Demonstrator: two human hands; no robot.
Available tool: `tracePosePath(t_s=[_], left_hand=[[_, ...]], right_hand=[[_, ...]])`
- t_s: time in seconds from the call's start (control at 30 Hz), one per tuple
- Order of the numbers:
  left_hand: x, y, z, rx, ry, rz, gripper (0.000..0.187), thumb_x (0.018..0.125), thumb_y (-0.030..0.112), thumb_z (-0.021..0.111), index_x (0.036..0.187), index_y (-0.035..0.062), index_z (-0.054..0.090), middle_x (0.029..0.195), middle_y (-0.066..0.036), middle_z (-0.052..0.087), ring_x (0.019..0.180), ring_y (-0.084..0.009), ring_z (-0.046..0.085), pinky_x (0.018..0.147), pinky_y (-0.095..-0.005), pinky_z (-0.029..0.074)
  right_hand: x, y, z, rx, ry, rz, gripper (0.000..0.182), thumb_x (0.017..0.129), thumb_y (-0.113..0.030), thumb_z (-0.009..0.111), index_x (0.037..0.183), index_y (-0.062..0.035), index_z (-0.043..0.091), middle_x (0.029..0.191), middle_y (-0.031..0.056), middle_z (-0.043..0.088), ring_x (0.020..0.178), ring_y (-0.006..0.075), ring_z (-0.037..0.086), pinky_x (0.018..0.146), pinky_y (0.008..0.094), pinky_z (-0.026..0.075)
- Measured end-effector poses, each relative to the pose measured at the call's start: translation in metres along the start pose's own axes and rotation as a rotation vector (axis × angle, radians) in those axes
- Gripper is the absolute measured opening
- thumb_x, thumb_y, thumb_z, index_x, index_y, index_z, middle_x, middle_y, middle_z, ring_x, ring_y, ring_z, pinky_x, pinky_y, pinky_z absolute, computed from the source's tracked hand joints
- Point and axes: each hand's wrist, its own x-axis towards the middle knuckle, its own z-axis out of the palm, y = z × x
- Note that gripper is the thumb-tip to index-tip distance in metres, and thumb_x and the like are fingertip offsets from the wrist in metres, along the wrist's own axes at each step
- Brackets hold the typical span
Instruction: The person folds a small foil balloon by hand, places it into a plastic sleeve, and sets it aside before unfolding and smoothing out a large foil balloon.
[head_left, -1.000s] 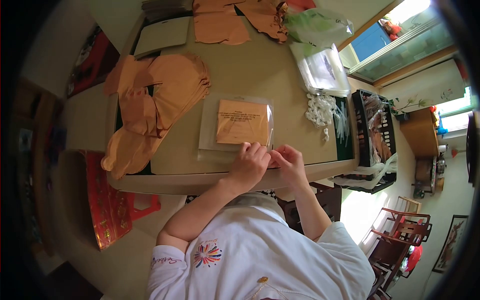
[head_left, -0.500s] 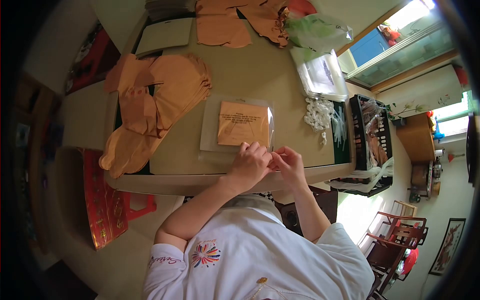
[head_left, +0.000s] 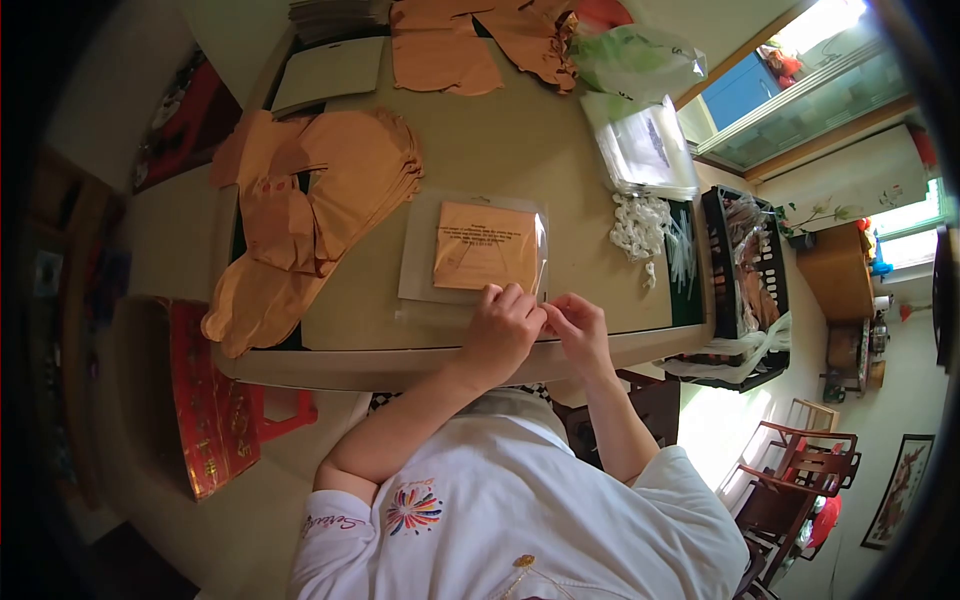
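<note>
Near the front edge of the table, my left hand [head_left: 503, 327] and my right hand [head_left: 577, 326] meet, fingertips pinched together. Whatever is between them is too small to make out; a thin pale strip [head_left: 541, 283] runs up from the fingertips along the bag's right edge. Just beyond my left hand lies a clear plastic bag [head_left: 420, 255], flat on the table. A folded copper-coloured foil piece [head_left: 486, 268] with dark printed text shows through the bag. My left knuckles are close to the lower right part of the bag.
Copper foil pieces [head_left: 345, 175] are stacked at left, with more foil [head_left: 440, 55] at the back. On the right are clear bags [head_left: 648, 150], a white coiled heap [head_left: 640, 225], thin clear straws [head_left: 682, 250] and a black crate [head_left: 770, 275]. A red box [head_left: 205, 410] stands below left.
Hardly anything differs. My hands stay pinched together at the same spot, with only a slight finger shift, and the view has moved a little.
</note>
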Motion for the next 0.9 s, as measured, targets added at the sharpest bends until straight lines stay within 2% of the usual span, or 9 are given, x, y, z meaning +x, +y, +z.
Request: tracePosePath(t_s=[0.23,0.33,0.43,0.53,0.6,0.67,0.73,0.8,0.9], left_hand=[[0.001,0.003,0.003,0.059,-0.018,0.028,0.007,0.074,0.011,0.068,0.079,0.0103,0.062,0.080,-0.002,0.057,0.088,-0.0195,0.054,0.080,-0.0361,0.039],[-0.001,0.003,0.004,-0.078,0.061,-0.013,0.005,0.076,0.009,0.065,0.076,0.0100,0.059,0.077,-0.004,0.055,0.084,-0.0226,0.054,0.079,-0.0384,0.039],[-0.009,-0.007,-0.009,-0.229,0.024,-0.138,0.008,0.086,0.012,0.061,0.082,0.0084,0.056,0.084,-0.006,0.061,0.078,-0.0208,0.057,0.071,-0.0352,0.044],[-0.018,-0.025,-0.057,-1.201,-0.070,-0.708,0.011,0.095,0.017,0.055,0.091,0.0074,0.052,0.098,-0.009,0.066,0.083,-0.0181,0.063,0.065,-0.0288,0.049],[-0.025,-0.046,-0.094,-1.296,0.138,-0.681,0.014,0.099,0.020,0.050,0.099,0.0068,0.049,0.110,-0.014,0.065,0.095,-0.0164,0.065,0.066,-0.0240,0.052],[-0.038,-0.074,-0.128,-1.136,0.387,-0.621,0.015,0.099,0.019,0.051,0.100,0.0043,0.051,0.117,-0.014,0.063,0.089,-0.0138,0.064,0.074,-0.0248,0.052],[-0.064,-0.120,-0.166,-0.833,0.453,-0.675,0.014,0.100,0.019,0.050,0.105,0.0057,0.052,0.121,-0.013,0.061,0.098,-0.0140,0.062,0.083,-0.0251,0.049],[-0.092,-0.173,-0.212,-0.429,0.452,-0.698,0.016,0.100,0.021,0.050,0.107,0.0068,0.052,0.117,-0.007,0.060,0.103,-0.0135,0.057,0.091,-0.0259,0.044],[-0.103,-0.232,-0.274,-0.320,0.649,-0.678,0.020,0.099,0.023,0.051,0.108,0.0054,0.052,0.103,-0.003,0.058,0.098,-0.0121,0.053,0.090,-0.0271,0.041]], right_hand=[[-0.001,-0.003,-0.004,-0.050,0.002,-0.001,0.012,0.091,-0.008,0.063,0.084,0.0020,0.062,0.075,0.0038,0.066,0.070,0.0080,0.061,0.064,0.0211,0.050],[0.001,0.001,-0.004,-0.018,-0.009,0.017,0.012,0.091,-0.009,0.063,0.085,0.0014,0.062,0.075,0.0031,0.066,0.068,0.0077,0.060,0.062,0.0208,0.049],[0.001,-0.003,-0.005,-0.069,0.051,0.044,0.013,0.091,-0.012,0.063,0.086,0.0002,0.062,0.073,0.0024,0.066,0.066,0.0073,0.058,0.059,0.0205,0.046],[0.003,-0.001,-0.011,-0.120,0.048,0.047,0.014,0.092,-0.014,0.062,0.085,-0.0013,0.062,0.071,0.0021,0.065,0.063,0.0069,0.057,0.056,0.0205,0.044],[0.005,0.001,-0.014,-0.160,0.037,0.059,0.014,0.092,-0.014,0.061,0.085,-0.0020,0.061,0.069,0.0021,0.064,0.062,0.0069,0.056,0.055,0.0207,0.043],[0.006,0.001,-0.012,-0.225,0.042,0.089,0.013,0.092,-0.013,0.061,0.084,-0.0026,0.060,0.068,0.0023,0.064,0.060,0.0071,0.056,0.054,0.0209,0.044],[0.006,0.003,-0.009,-0.253,0.042,0.062,0.013,0.092,-0.013,0.061,0.084,-0.0039,0.061,0.067,0.0011,0.063,0.058,0.0062,0.055,0.052,0.0205,0.042],[0.007,0.001,-0.007,-0.283,0.040,0.072,0.012,0.092,-0.013,0.061,0.083,-0.0044,0.061,0.066,0.0006,0.062,0.057,0.0055,0.054,0.050,0.0201,0.041],[0.009,-0.004,-0.007,-0.305,0.049,0.120,0.013,0.092,-0.012,0.061,0.082,-0.0042,0.060,0.064,0.0010,0.062,0.053,0.0052,0.053,0.047,0.0196,0.040]])
